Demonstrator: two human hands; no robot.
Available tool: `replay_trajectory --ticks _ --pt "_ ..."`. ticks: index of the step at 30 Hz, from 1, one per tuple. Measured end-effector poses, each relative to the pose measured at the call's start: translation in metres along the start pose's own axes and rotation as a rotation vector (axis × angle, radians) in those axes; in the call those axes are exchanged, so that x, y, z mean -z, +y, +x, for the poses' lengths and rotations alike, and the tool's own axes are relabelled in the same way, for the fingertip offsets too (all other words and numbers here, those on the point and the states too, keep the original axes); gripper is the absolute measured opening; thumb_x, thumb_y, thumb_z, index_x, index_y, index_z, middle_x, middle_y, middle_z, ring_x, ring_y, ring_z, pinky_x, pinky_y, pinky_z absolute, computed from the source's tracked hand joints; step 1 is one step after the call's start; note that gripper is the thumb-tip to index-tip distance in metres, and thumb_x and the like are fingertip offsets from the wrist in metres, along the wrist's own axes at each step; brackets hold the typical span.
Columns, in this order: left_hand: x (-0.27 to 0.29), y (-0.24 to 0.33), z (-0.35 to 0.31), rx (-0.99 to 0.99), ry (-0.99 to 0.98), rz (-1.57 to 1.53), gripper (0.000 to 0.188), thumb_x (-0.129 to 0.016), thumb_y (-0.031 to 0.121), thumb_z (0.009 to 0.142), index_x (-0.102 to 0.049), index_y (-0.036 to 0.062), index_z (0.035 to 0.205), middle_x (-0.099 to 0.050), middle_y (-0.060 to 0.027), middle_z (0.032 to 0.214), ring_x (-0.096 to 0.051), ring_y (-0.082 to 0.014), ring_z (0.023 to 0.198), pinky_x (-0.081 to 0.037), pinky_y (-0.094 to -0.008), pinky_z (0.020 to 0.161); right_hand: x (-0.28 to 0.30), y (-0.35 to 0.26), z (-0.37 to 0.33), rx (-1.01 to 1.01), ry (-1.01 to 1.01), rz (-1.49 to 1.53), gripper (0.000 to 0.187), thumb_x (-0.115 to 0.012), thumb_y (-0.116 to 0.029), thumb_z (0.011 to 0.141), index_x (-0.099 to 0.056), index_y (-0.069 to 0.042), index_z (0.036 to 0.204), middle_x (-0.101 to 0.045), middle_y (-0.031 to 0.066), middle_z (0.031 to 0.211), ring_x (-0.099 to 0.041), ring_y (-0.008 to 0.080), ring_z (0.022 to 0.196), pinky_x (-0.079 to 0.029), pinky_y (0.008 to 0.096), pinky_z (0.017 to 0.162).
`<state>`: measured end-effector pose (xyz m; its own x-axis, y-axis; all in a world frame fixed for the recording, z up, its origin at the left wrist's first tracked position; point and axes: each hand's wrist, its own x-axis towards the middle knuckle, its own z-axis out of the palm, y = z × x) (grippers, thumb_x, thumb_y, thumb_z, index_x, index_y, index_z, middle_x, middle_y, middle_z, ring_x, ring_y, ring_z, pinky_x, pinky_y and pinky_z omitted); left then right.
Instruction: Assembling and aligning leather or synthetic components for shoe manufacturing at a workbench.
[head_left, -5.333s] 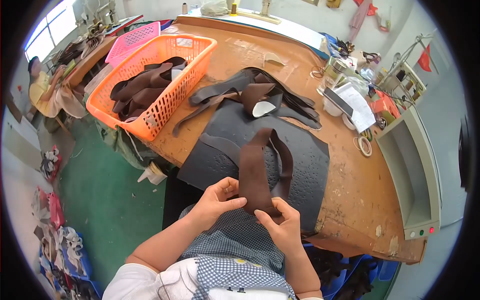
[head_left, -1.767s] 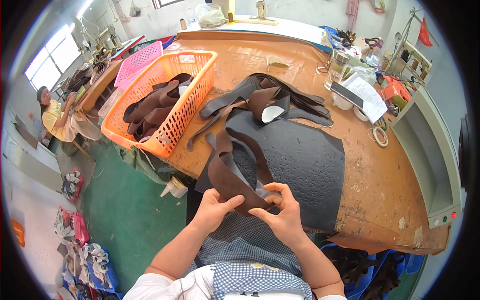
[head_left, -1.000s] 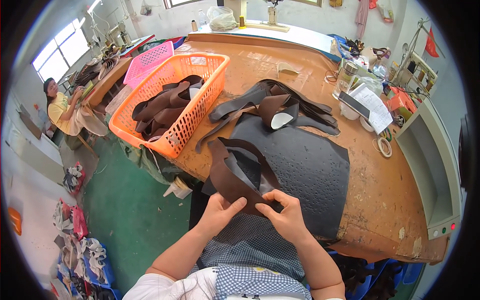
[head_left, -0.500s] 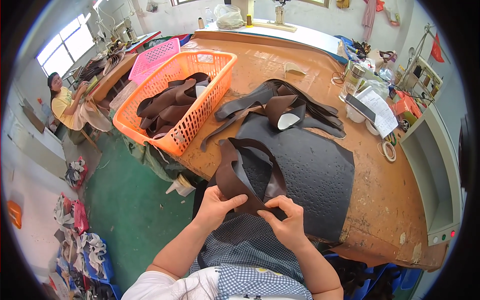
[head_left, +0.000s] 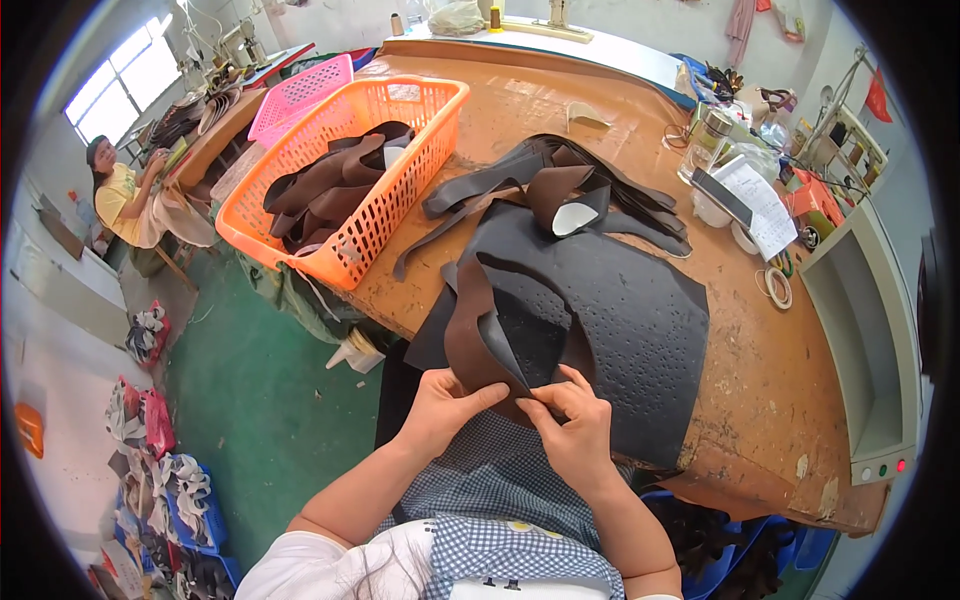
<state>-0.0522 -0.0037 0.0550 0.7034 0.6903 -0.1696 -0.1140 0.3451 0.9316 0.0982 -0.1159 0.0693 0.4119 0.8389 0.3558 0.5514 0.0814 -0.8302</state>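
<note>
Your left hand (head_left: 442, 408) and right hand (head_left: 576, 418), both nearly closed, pinch the looped dark-brown leathery strip (head_left: 468, 335) above the pitted black mat (head_left: 645, 335); writing on the white paper sheet (head_left: 762, 213) is illegible

Passage exists over the black mat (head_left: 645, 340), beside the right hand (head_left: 577, 425). The strip pile (head_left: 625, 190) obstructs the far side; the basket (head_left: 352, 270), the far left. Clearance beneath the brown band (head_left: 470, 335) is unclear.
</note>
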Motion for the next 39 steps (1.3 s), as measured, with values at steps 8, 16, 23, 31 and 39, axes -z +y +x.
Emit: replay_trajectory --ticks 8,16,23,31,39 --pt "0.012 0.008 0.010 -0.021 0.051 -0.010 0.018 -0.075 0.008 0.085 -0.067 0.0022 0.100 -0.071 -0.0052 0.091 -0.067 -0.0110 0.081 -0.054 -0.0248 0.070 -0.003 0.003 -0.007 -0.005 0.029 0.013 0.005 -0.073 -0.002 0.080 -0.071 0.002 0.080 -0.068 0.0084 0.066 -0.062 0.0168 0.059 -0.044 0.0451 0.101" --pt "0.012 0.008 0.014 0.006 0.079 0.026 0.018 -0.076 0.007 0.084 -0.067 0.0014 0.098 -0.071 -0.0056 0.089 -0.066 -0.0097 0.075 -0.052 -0.0229 0.064 -0.004 0.003 -0.009 -0.011 0.039 0.046 0.007 -0.073 -0.003 0.079 -0.071 0.003 0.079 -0.069 0.0081 0.069 -0.063 0.0163 0.061 -0.045 0.0439 0.099" --pt "0.010 0.003 0.016 0.001 0.082 0.007 0.018 -0.076 0.006 0.084 -0.066 0.0008 0.098 -0.071 -0.0067 0.091 -0.067 -0.0116 0.078 -0.054 -0.0241 0.067 -0.004 0.002 -0.010 -0.014 0.043 0.050 0.007 -0.074 -0.004 0.079 -0.071 0.003 0.079 -0.070 0.0088 0.071 -0.063 0.0166 0.061 -0.045 0.0442 0.100" --pt "-0.014 -0.016 -0.001 -0.087 0.076 0.012 0.019 -0.073 0.000 0.085 -0.067 -0.0034 0.102 -0.072 -0.0083 0.094 -0.068 -0.0137 0.085 -0.057 -0.0267 0.076 0.012 -0.017 -0.005 -0.308 -0.075 0.099 0.020 -0.070 -0.007 0.086 -0.067 0.008 0.100 -0.073 0.0167 0.084 -0.070 0.0190 0.073 -0.054 0.0329 0.081" --pt "-0.006 0.000 0.002 -0.022 0.009 0.004 0.023 -0.071 0.003 0.087 -0.065 -0.0013 0.109 -0.069 -0.0050 0.101 -0.065 -0.0114 0.091 -0.053 -0.0274 0.084 0.022 -0.014 -0.006 -0.355 -0.328 0.130 0.028 -0.065 -0.004 0.089 -0.062 0.008 0.115 -0.074 0.0162 0.085 -0.069 0.0132 0.075 -0.052 0.0266 0.066"
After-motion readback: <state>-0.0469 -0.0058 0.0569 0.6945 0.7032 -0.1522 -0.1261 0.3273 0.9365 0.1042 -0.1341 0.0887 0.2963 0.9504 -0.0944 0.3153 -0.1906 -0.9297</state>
